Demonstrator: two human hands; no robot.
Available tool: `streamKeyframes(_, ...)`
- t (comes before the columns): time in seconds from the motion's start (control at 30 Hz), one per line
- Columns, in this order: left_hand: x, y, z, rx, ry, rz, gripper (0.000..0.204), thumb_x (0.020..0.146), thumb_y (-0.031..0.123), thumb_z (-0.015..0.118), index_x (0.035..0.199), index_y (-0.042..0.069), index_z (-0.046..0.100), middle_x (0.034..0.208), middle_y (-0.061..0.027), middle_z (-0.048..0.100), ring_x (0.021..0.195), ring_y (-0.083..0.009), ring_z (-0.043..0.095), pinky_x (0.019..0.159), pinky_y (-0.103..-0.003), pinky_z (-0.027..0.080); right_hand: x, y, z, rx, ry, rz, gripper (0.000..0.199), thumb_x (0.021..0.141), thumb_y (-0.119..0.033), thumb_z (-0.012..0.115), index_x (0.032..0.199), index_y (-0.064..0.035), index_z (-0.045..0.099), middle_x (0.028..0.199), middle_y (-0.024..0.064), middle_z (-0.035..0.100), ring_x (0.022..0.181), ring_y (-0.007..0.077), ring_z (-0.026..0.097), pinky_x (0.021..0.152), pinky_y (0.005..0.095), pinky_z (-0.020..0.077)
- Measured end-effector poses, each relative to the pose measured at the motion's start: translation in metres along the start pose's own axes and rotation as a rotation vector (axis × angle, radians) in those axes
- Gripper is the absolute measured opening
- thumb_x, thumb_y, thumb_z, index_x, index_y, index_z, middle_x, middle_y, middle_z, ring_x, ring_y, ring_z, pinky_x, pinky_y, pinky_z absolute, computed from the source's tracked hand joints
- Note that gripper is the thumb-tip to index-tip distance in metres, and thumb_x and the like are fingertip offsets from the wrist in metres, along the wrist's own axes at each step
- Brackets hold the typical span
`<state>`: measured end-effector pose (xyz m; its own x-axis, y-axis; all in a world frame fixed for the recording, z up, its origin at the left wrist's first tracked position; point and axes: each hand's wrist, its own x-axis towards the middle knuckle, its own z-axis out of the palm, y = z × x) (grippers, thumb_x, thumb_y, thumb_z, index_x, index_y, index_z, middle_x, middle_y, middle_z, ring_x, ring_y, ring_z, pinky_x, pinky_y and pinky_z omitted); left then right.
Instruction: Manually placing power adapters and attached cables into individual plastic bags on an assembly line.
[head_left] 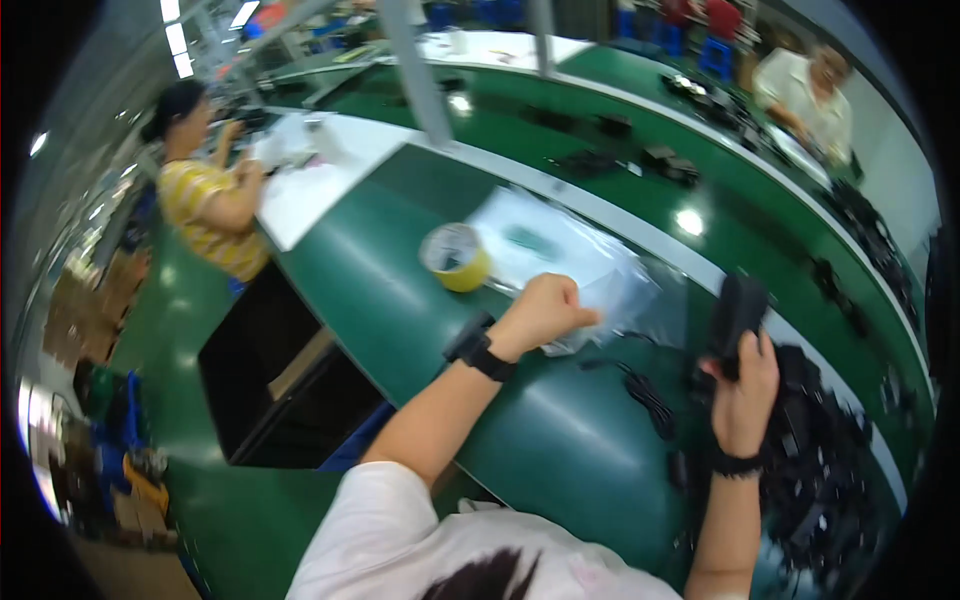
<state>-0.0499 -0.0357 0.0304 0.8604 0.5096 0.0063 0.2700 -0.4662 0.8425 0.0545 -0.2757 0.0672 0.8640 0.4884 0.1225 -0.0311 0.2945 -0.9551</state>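
Observation:
My left hand (545, 318), with a black watch (480, 348) on its wrist, is closed above the near edge of a stack of clear plastic bags (560, 250). Whether a bag is pinched in its fingers I cannot make out. My right hand (745, 395) grips a black, block-shaped device (740, 312), held raised over the right side of the green table (560, 430). Between my hands lies a black cable (645, 395), partly coiled. Left of the bags stands a roll of yellow tape (455, 258).
Beside my right forearm lies a large heap of black devices and cables (810, 450). A black box (265, 370) adjoins the table's left edge. Beyond a pale rail runs a green conveyor (560, 125) carrying black parts. Co-workers sit at the left (210, 190) and far right (810, 100).

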Motion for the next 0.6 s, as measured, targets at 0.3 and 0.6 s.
streamKeyframes(0.3,-0.017,0.068,0.102,0.085,0.185,0.574,0.036,0.062,0.011,0.076,0.057,0.004,0.04,0.057,-0.0112,0.043,0.058,-0.0315,0.047,0.051,-0.04,0.037,-0.002,-0.008,-0.017,0.454,-0.029,0.159,0.035,0.095,-0.03,0.04,0.108,0.0009,0.051,0.095,0.0119,0.056,0.082,0.0187,0.054,0.083,0.0506,0.0492)
streamKeyframes(0.6,-0.025,0.057,0.111,-0.058,0.185,0.556,0.034,0.082,0.016,0.062,0.058,0.0,0.043,0.056,-0.0119,0.042,0.053,-0.0289,0.042,0.049,-0.037,0.034,-0.01,0.006,-0.028,-0.154,0.131,-0.29,0.037,0.088,-0.017,0.056,0.117,0.0038,0.046,0.105,0.0039,0.055,0.092,0.0077,0.05,0.084,0.0239,0.0405)
